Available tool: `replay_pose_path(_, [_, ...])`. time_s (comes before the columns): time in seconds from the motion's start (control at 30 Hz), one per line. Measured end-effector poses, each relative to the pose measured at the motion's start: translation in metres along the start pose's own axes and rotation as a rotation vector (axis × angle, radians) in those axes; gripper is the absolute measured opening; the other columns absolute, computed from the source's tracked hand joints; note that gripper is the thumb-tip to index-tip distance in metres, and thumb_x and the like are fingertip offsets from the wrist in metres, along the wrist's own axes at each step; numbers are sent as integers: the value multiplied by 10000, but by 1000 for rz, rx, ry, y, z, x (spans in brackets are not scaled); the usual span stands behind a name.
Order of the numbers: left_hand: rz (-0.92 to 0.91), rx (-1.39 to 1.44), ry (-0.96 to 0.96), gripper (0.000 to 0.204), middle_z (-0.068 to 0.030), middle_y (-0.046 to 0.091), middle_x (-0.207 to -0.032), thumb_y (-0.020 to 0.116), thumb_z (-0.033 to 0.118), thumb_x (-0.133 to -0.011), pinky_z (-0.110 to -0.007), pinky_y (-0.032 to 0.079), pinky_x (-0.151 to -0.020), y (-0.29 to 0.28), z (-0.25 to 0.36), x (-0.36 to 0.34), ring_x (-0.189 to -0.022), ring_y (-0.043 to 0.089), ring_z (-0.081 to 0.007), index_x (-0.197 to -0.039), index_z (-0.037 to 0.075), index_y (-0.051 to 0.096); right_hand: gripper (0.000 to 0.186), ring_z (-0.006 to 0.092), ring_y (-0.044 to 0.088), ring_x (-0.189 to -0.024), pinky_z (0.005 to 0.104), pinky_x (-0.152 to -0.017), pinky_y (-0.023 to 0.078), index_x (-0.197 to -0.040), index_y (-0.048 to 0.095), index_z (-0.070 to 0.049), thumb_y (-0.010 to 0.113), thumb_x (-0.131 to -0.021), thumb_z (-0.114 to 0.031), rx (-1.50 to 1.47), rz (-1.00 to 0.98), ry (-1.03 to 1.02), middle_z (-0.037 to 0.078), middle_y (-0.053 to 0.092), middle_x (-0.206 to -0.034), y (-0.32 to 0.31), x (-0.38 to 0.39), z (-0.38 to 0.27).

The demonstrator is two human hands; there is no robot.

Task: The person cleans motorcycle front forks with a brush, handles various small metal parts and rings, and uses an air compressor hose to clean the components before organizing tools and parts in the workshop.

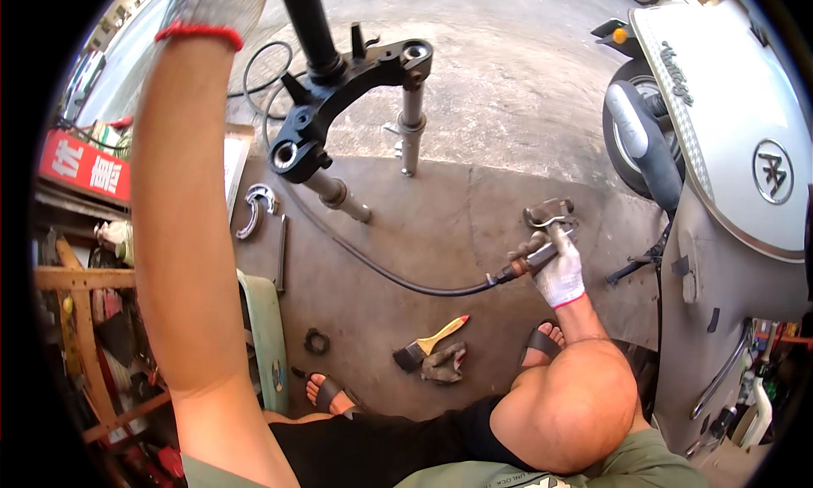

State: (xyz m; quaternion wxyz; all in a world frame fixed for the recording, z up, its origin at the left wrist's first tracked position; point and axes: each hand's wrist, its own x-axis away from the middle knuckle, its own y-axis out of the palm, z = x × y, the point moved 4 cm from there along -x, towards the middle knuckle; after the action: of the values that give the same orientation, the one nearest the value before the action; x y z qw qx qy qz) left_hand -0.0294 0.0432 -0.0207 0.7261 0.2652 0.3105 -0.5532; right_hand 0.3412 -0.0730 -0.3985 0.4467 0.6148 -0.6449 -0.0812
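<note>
In my gloved right hand [561,272] is an air wrench [549,213], its grip wrapped by my fingers. A dark air hose [398,280] runs from its grip and curves left behind the fork. The scooter front fork [334,94] stands upright on its two metal legs, with a black clamp and a black stem rising past the upper edge. My left arm stretches up on the left, and my gloved left hand [212,9] is beside the stem. Its fingers are cut off by the upper edge, so any contact with the stem is hidden.
A brush [432,340], a grey rag [445,363] and a black ring [317,341] lie near my feet. Curved brake shoes [257,210] and a metal rod [282,252] lie left. A silver scooter [737,107] stands right; a cluttered shelf [85,278] is left.
</note>
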Motion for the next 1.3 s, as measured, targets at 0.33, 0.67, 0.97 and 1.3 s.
replay_pose_path(0.33, [-7,-38,-19,206,10,570,-732,617,265,-995,-247,475,-555,-1,7,-3,-587,545,-92,-955,63,633,335,453,671,-888,580,-690,564,-1281,488,-176,616,-971,-192,52,-77,779,200,646,-971,25,80,129])
replay_pose_path(0.67, [20,-68,44,207,13,575,-763,598,235,-1003,-235,484,-561,-8,1,-4,-619,552,-87,-1051,40,653,208,168,464,-493,342,-425,394,-1206,523,-222,577,-1006,-229,88,322,460,51,592,-801,0,17,125])
replay_pose_path(0.97, [125,-64,-114,172,-3,569,-738,619,230,-990,-250,481,-528,-4,-4,-14,-573,551,-97,-987,59,605,82,126,465,-511,297,-476,423,-1094,542,-171,548,-1026,-217,36,337,118,58,598,-806,-10,-40,40])
replay_pose_path(1.3, [68,88,-164,180,12,516,-674,605,240,-999,-270,451,-488,-25,-29,-27,-531,508,-96,-963,78,535,436,130,667,-838,271,-662,537,-1293,547,-66,632,-876,29,1014,-668,-17,74,704,-1062,252,74,-20])
